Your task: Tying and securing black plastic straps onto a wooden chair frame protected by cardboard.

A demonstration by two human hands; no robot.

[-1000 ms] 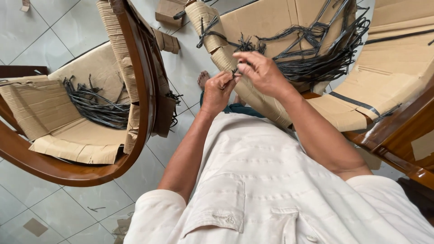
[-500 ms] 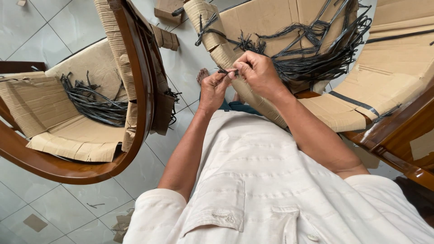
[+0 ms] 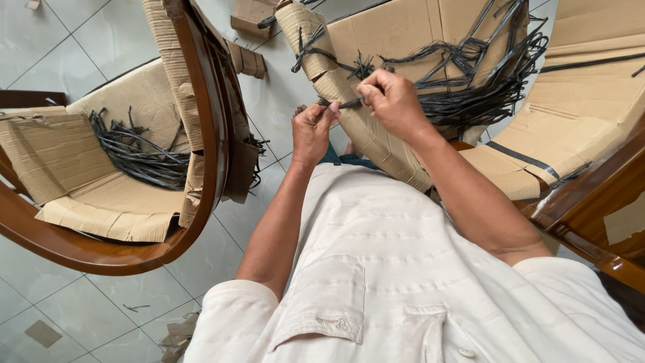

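— Both hands pinch one dark strap (image 3: 341, 103): left hand (image 3: 313, 131) and right hand (image 3: 392, 102) closed on its ends, probably to keep it taut.

— Where is it?

— Between them, against the cardboard-wrapped chair arm (image 3: 349, 101). It looks thin, flat, blackish. More cut straps (image 3: 484, 74) pile behind; another wrapped wooden chair (image 3: 134, 168) stands left on the tiled floor (image 3: 67, 309).

shirt (image 3: 403, 269): off-white, short sleeves, faint woven horizontal ribs | pocket (image 3: 322, 302): on the chest, flap edge stitched (small embroidered mark, too small to read) | button (image 3: 466, 352): pale, near the lower edge | forearms: bare, no watch or rings visible
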